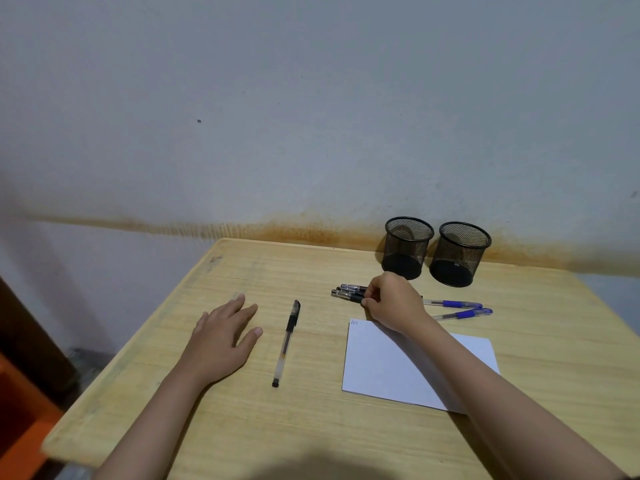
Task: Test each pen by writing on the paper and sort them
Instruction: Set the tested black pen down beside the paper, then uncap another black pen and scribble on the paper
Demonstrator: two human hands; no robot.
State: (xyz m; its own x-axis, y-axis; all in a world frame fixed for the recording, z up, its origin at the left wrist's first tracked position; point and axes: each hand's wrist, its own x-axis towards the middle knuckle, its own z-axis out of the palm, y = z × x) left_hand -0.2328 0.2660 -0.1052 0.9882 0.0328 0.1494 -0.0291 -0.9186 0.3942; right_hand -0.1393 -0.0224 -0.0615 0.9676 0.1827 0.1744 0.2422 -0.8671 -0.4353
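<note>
A white sheet of paper (384, 365) lies on the wooden table, with a small scribble at its top left corner. My right hand (394, 303) reaches past the paper and pinches a black pen (346, 295) in a small cluster of black pens. Two blue pens (457, 308) lie to the right of that hand. One black capped pen (286, 341) lies alone in the middle of the table. My left hand (221, 337) rests flat on the table, fingers apart, to the left of that pen.
Two black mesh pen cups (408, 247) (459, 254) stand side by side at the table's back edge against the wall; I see no pens in them. The table's left edge (138, 341) drops off beside an orange object (20, 420).
</note>
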